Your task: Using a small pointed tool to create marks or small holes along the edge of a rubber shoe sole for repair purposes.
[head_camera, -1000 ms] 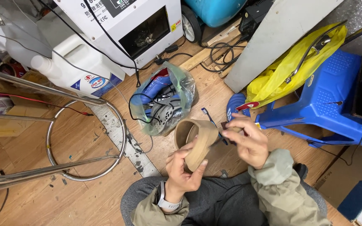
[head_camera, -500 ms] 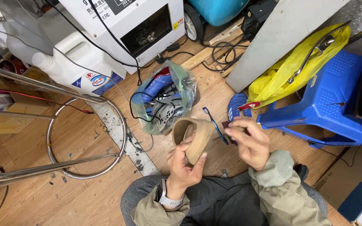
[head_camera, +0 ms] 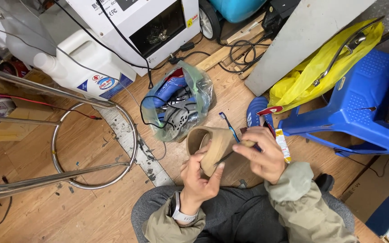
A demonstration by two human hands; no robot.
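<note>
One tan shoe (head_camera: 212, 146) is held above the person's lap, over the wooden floor (head_camera: 86, 144); its long axis runs from the lower right, near the palms, up and to the left, with the open mouth pointing up-left toward the clear plastic bag (head_camera: 176, 105). The left hand (head_camera: 199, 177) is wrapped around the shoe's lower end, thumb and fingers closed on it. The right hand (head_camera: 260, 155) is curled narrow around one thin tool with a pale handle (head_camera: 241, 146), whose dark shaft lies against the shoe's side; what kind of tool it is cannot be told. One blue toothbrush (head_camera: 228, 126) stands slanted just behind the shoe, and whether it touches it is unclear. The single bag holds blue and dark footwear, how many pieces cannot be counted. Further right sit one blue sandal (head_camera: 256, 112), one blue plastic stool (head_camera: 361, 103) and one yellow bag (head_camera: 311, 76) lying over it. To the left are one white jug (head_camera: 84, 60) and one chrome stool frame (head_camera: 68, 139) with a round ring. One wristwatch (head_camera: 178, 213) shows on the left wrist.
</note>
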